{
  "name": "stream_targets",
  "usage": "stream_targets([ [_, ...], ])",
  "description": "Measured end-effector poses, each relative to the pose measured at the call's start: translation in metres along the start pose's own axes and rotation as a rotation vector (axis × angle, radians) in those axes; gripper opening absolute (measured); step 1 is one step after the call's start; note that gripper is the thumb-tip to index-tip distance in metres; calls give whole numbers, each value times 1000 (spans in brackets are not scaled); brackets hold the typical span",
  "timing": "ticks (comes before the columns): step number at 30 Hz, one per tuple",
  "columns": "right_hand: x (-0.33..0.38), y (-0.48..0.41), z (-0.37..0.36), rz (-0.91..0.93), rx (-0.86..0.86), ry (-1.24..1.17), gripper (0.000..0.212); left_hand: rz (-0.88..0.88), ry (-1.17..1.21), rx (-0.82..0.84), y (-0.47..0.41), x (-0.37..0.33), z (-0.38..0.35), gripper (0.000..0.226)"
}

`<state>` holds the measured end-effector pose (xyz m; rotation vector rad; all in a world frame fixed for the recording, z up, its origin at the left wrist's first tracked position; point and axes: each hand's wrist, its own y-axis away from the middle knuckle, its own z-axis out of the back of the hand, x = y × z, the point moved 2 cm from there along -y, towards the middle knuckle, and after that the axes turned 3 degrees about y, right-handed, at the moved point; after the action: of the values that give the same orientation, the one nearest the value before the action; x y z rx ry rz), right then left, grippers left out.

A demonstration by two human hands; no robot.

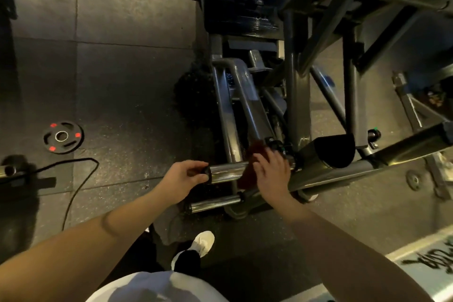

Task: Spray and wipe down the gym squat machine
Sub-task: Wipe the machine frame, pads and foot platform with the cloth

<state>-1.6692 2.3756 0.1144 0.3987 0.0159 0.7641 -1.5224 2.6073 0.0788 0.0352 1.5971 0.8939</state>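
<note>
Two hands at centre frame, both on chrome weight peg [225, 173] of squat machine [296, 95]. left hand [186, 174] curled round peg's black end cap. right hand [272, 174] fingers spread, pressing dark red cloth [247, 171] onto peg; cloth mostly hidden under palm, blurred. Machine fills upper right, top cut off, dim. Second peg [215, 203] just below. Weight plate [63, 137] on floor [122, 81], left.

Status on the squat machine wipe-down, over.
Left hand grips chrome peg at its end cap. Right hand presses red cloth on peg. Nothing obstructing.
</note>
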Motion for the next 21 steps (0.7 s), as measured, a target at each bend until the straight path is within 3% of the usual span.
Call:
stream_targets([
  [2, -1, 7, -7, -257, 1, -171, 47, 2, -29, 23, -3, -4, 5, 36],
  [4, 25, 17, -14, -470, -44, -526, 55, -1, -49, 60, -7, -7, 10, 32],
  [7, 76, 35, -21, -608, -253, -1025, 61, 1, -76, 135, -11, -13, 17, 30],
  [10, 121, 45, -40, -869, -283, -1286, 63, -2, -73, 167, -15, -17, 21, 24],
  [18, 180, 65, -61, -985, -266, -1701, 67, -10, -56, 191, -20, -21, 24, 24],
  [21, 172, 61, -57, -995, -294, -1677, 65, 3, -24, 234, -20, -22, 23, 23],
])
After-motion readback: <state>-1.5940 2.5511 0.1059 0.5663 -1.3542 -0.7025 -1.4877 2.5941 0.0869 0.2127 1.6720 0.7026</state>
